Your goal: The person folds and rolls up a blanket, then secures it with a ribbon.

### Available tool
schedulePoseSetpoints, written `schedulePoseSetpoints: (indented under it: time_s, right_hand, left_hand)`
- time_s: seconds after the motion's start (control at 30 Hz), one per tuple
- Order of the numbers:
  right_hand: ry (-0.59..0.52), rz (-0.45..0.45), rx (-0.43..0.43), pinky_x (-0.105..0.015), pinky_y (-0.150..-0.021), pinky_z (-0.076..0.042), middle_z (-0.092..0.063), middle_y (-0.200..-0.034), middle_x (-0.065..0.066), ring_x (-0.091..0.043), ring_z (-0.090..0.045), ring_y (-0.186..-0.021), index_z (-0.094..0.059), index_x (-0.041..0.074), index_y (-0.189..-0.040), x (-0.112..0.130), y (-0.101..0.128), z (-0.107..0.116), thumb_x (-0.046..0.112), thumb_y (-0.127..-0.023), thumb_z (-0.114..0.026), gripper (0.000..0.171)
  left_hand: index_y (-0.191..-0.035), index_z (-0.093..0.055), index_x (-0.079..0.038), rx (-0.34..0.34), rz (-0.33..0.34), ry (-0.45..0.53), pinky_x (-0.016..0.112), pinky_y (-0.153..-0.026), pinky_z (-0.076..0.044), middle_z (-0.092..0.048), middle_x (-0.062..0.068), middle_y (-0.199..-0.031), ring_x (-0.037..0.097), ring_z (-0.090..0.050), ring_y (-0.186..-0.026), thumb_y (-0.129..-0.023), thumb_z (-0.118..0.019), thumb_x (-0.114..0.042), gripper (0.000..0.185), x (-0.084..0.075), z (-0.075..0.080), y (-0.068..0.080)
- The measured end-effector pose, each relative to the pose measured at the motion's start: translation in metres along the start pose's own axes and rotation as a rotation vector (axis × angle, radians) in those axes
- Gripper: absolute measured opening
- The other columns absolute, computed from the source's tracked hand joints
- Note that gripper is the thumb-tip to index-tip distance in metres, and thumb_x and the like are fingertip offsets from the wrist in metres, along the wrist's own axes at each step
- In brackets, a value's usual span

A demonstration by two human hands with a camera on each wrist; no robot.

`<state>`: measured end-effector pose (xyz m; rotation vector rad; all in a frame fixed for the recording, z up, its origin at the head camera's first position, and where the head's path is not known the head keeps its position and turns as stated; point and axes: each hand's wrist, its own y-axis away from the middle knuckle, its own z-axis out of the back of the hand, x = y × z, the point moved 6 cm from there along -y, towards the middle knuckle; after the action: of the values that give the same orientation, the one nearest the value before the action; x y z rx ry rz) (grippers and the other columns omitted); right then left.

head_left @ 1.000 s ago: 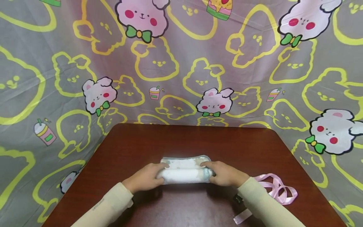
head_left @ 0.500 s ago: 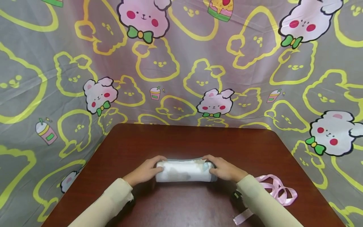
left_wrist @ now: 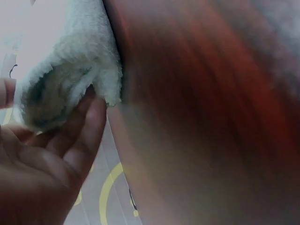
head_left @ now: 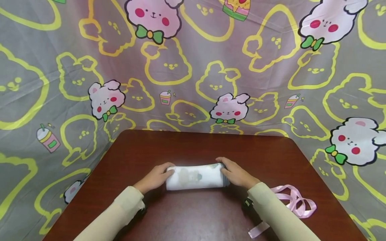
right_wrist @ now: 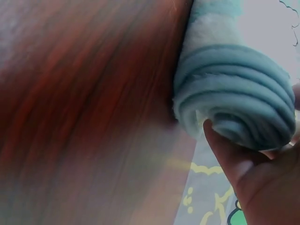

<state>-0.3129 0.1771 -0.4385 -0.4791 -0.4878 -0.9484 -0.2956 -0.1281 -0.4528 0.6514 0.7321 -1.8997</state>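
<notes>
**Rolled towel held at both ends, centre of tabletop**

Rolled towel lies lengthwise across the lower centre of the head view, white with a faint print on top and a teal-grey edge at its right end. It rests on the dark red-brown tabletop.

Left hand cups the roll's left end, fingers curled against the fluffy end, thumb over the top. Right hand cups the right end, fingers laid over the top, thumb pressed into the spiral of teal layers seen in the right wrist view. Both hands hold the roll; neither is spread flat.

Edges and room:
- Far edge of the tabletop runs across mid-frame, well apart from the roll; a wide bare strip of wood lies between.
- Left edge slants down toward lower left, right edge toward lower right; both corners are rounded.
- Bare wood lies left of the left hand and in front of the roll between the two cream sleeves.
- Pink ribbon lies in loops at lower right, just beside the right sleeve, near the right edge; one loose tail reaches toward the bottom of the frame.
- Printed cloth backdrop with bears and yellow outlines hangs behind and drapes down round both sides of the tabletop.

Wrist views are blurred on the wood; only the roll's ends and the fingers are sharp.
</notes>
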Motion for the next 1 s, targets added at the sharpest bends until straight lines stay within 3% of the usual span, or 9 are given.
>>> schedulePoseSetpoints:
  time_s: [0.17,0.33,0.5,0.57,0.7,0.77,0.8,0.9,1.0]
  right_hand:
    - [0.062,0.044,-0.024,-0.049,-0.103,-0.036,-0.053,-0.133,-0.013,-0.029,-0.047,-0.125,-0.05,0.002,-0.134,-0.003,-0.004,-0.004,0.016,-0.102,-0.048,0.035]
    - [0.178,0.078,-0.041,-0.048,-0.1,-0.04,-0.057,-0.124,-0.015,-0.031,-0.052,-0.119,-0.055,-0.002,-0.129,-0.003,-0.012,-0.01,0.013,-0.103,-0.047,0.031]
    - [0.303,0.065,-0.086,-0.048,-0.098,-0.042,-0.052,-0.131,-0.021,-0.035,-0.05,-0.122,-0.057,-0.002,-0.128,0.001,-0.02,-0.012,0.011,-0.1,-0.05,0.031]
    - [0.383,0.113,-0.12,-0.047,-0.098,-0.043,-0.051,-0.134,-0.021,-0.036,-0.05,-0.123,-0.059,0.0,-0.126,0.009,-0.022,-0.012,0.004,-0.097,-0.053,0.03]
    - [0.582,0.295,-0.149,-0.043,-0.099,-0.043,-0.056,-0.132,-0.018,-0.035,-0.052,-0.123,-0.066,0.003,-0.119,0.034,-0.023,-0.017,-0.008,-0.088,-0.059,0.034]
    - [0.667,0.36,-0.126,-0.041,-0.101,-0.042,-0.059,-0.131,-0.016,-0.033,-0.053,-0.122,-0.067,0.002,-0.119,0.044,-0.023,-0.022,-0.008,-0.088,-0.059,0.034]
    - [0.681,0.379,-0.108,-0.04,-0.102,-0.041,-0.059,-0.13,-0.016,-0.033,-0.054,-0.121,-0.066,0.001,-0.12,0.048,-0.024,-0.024,-0.008,-0.087,-0.059,0.034]
    - [0.657,0.378,-0.035,-0.04,-0.104,-0.038,-0.057,-0.133,-0.016,-0.031,-0.052,-0.125,-0.06,-0.001,-0.128,0.055,-0.028,-0.031,-0.003,-0.088,-0.055,0.04]
    - [0.599,0.336,0.039,-0.042,-0.106,-0.036,-0.051,-0.14,-0.015,-0.029,-0.046,-0.13,-0.052,-0.001,-0.137,0.055,-0.032,-0.035,0.016,-0.091,-0.057,0.05]
  left_hand:
    - [-0.113,-0.066,-0.011,-0.046,-0.016,-0.07,0.041,-0.088,-0.047,-0.066,0.001,-0.106,0.018,-0.06,-0.101,-0.099,-0.057,-0.02,0.019,0.0,-0.001,-0.006]
    - [-0.111,-0.066,-0.009,-0.057,-0.003,-0.2,0.041,-0.086,-0.048,-0.067,0.003,-0.102,0.02,-0.062,-0.098,-0.099,-0.057,-0.021,0.019,0.0,-0.004,-0.015]
    - [-0.11,-0.067,-0.011,-0.097,0.021,-0.361,0.041,-0.078,-0.05,-0.068,0.004,-0.1,0.022,-0.064,-0.093,-0.097,-0.061,-0.023,0.018,0.002,-0.006,-0.025]
    - [-0.106,-0.068,-0.01,-0.139,-0.059,-0.471,0.042,-0.076,-0.051,-0.068,0.005,-0.098,0.025,-0.064,-0.091,-0.094,-0.064,-0.018,0.015,-0.008,-0.007,-0.027]
    - [-0.097,-0.069,-0.006,-0.195,-0.335,-0.715,0.04,-0.076,-0.051,-0.067,0.008,-0.095,0.027,-0.063,-0.089,-0.085,-0.067,-0.003,0.013,-0.044,-0.018,-0.022]
    - [-0.103,-0.068,-0.002,-0.151,-0.406,-0.773,0.041,-0.083,-0.05,-0.067,0.011,-0.103,0.029,-0.062,-0.096,-0.088,-0.064,-0.007,0.017,-0.06,-0.028,-0.019]
    - [-0.11,-0.067,-0.001,-0.098,-0.403,-0.778,0.042,-0.089,-0.048,-0.066,0.013,-0.11,0.029,-0.061,-0.104,-0.091,-0.063,-0.015,0.024,-0.065,-0.034,-0.018]
    - [-0.135,-0.052,0.003,0.067,-0.336,-0.759,0.046,-0.104,-0.037,-0.053,0.018,-0.135,0.033,-0.049,-0.125,-0.096,-0.056,-0.044,0.061,-0.067,-0.049,-0.019]
    - [-0.147,-0.034,0.002,0.176,-0.292,-0.747,0.051,-0.109,-0.029,-0.04,0.019,-0.147,0.036,-0.037,-0.135,-0.09,-0.056,-0.062,0.088,-0.057,-0.057,-0.023]
